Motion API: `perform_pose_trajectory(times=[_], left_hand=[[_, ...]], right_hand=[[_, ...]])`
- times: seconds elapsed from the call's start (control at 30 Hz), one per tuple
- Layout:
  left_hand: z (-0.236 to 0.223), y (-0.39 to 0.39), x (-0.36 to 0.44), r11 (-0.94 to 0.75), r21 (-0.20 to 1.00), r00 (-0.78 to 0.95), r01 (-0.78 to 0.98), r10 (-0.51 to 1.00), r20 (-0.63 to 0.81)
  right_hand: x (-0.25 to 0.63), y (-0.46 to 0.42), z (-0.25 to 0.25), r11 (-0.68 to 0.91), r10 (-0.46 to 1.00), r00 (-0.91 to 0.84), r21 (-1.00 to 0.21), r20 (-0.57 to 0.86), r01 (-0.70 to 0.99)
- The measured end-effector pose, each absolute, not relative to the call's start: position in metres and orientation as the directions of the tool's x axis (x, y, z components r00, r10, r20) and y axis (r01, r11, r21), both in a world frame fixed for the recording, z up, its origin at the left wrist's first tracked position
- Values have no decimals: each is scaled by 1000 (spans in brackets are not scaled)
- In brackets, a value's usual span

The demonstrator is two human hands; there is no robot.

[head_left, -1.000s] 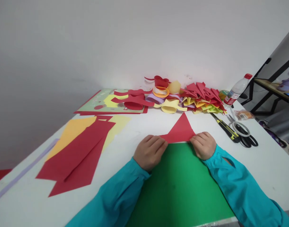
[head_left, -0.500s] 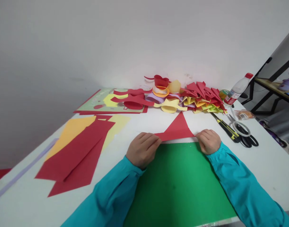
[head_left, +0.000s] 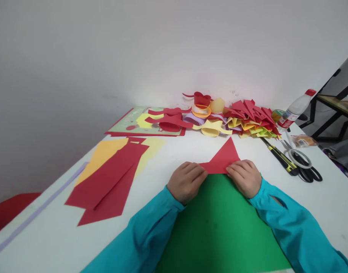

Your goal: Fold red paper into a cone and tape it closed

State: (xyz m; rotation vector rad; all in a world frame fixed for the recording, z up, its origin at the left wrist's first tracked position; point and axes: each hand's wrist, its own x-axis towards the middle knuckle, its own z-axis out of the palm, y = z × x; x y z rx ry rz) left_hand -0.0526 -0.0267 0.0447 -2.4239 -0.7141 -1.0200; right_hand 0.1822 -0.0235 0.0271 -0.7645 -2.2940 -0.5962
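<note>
Red folded paper [head_left: 219, 163], flat and sharply peaked, lies at the far edge of the smooth green mat [head_left: 219, 231]; we pinch it with our left hand [head_left: 187, 182] and right hand [head_left: 244, 177]. Left of the mat, we see angular red sheets [head_left: 107, 182]; right of it, black-handled scissors [head_left: 308, 174].

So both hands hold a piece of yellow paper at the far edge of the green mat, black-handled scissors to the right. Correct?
No: the paper is red, not yellow, as the head view shows. The left hand and right hand do hold it at the far edge of the green mat, black-handled scissors to the right.
</note>
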Motion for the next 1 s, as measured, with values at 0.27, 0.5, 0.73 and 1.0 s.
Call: perform_pose_trajectory(times=[0.27,0.5,0.73,1.0], left_hand=[[38,-52,-10,-748,-220,614,627,300,730],[36,-51,-12,-754,-226,621,617,290,728],[32,-47,-12,-731,-204,594,651,323,737],[38,-38,-33,-691,-207,561,692,336,756]], right_hand=[[170,-37,25,781,274,-686,260,674,567],[169,-39,28,802,280,-674,219,684,555],[174,-38,31,805,275,-686,229,674,548],[189,-31,33,784,307,-655,207,691,585]])
